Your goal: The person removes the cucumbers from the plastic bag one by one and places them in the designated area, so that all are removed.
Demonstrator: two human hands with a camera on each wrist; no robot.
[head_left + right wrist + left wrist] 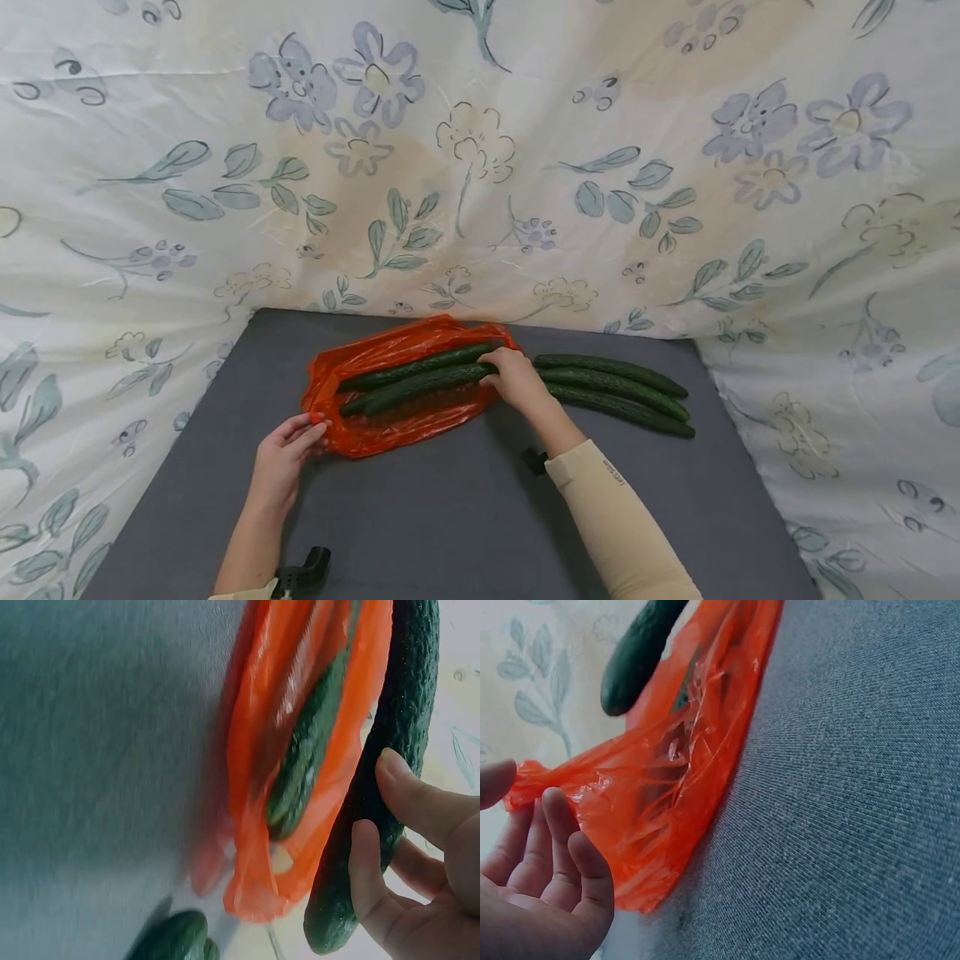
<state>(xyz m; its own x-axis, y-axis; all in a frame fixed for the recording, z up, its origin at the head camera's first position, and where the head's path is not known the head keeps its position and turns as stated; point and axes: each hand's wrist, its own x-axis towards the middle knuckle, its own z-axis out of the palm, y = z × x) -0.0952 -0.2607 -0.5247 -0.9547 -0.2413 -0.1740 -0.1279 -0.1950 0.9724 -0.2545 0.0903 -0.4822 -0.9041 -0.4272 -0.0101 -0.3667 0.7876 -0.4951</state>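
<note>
A red plastic bag [420,427] lies spread at the far middle of a grey table [420,517], its length running from left to right. At its near left corner the left hand [287,454] pinches the edge of the plastic between the thumb and fingertips; in the left wrist view the other fingers of this hand are loosely bent. The right hand [520,382] reaches in from the near right and grasps a dark green held cucumber [427,386] close to its right end, thumb on one side and fingers on the other. This cucumber points left over the bag, and both wrist views show its ends raised above the plastic. On the far side of it, a second cucumber [420,365] lies along the bag, and the left tip of a third cucumber [350,407] shows from beneath the held one, the rest hidden. To the right of the bag, just beyond the right hand, three loose cucumbers [615,384] lie side by side on the table, slanting from far left to near right. A cream sleeve [626,525] covers the right forearm. Behind the table hangs a floral cloth [480,250] with blue flowers and green leaves.
</note>
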